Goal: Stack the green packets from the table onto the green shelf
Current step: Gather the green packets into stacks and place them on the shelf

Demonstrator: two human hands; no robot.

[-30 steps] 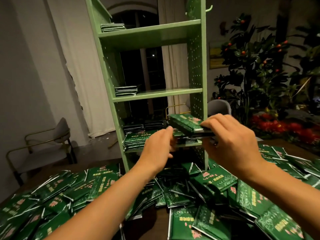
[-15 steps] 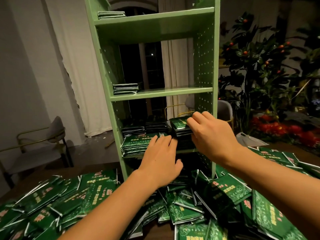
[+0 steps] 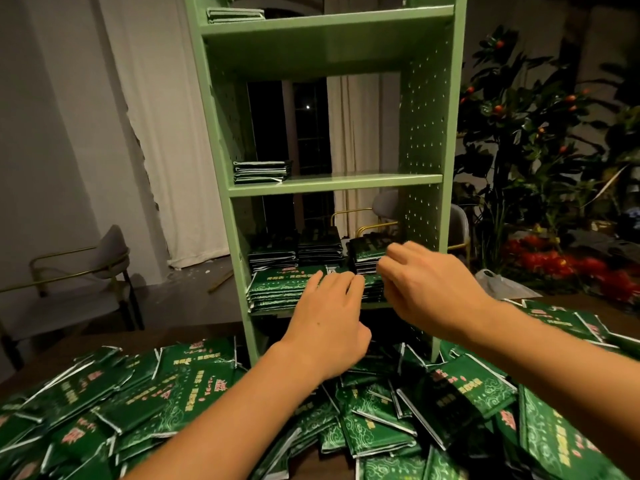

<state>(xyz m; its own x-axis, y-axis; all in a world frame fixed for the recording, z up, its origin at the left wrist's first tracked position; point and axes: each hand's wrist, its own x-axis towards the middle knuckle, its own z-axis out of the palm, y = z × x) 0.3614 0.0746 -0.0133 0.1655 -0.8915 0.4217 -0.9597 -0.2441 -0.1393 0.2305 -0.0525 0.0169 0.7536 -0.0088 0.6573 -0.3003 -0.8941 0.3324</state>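
The green shelf (image 3: pixel 332 183) stands at the table's far edge. Its lowest visible board holds several stacks of green packets: a wide front stack (image 3: pixel 277 289), two dark stacks behind it, and a right stack (image 3: pixel 367 251). My left hand (image 3: pixel 329 320) lies flat with fingers spread on the front stack's right end. Just in front of the right stack, my right hand (image 3: pixel 429 289) has its fingers loosely curled and grips nothing. Loose green packets (image 3: pixel 194 386) cover the table below both arms. Small packet stacks sit on the middle board (image 3: pixel 261 171) and the top board (image 3: pixel 235 14).
The shelf's perforated right side panel (image 3: pixel 427 140) stands close to my right hand. A grey chair with a gold frame (image 3: pixel 104 268) is on the left, another chair shows behind the shelf, and a plant with orange fruit (image 3: pixel 540 140) stands at the right.
My right hand carried a bundle of packets to the lower board's right side, set it on the stack there and let go. My left hand moved forward onto the front stack.
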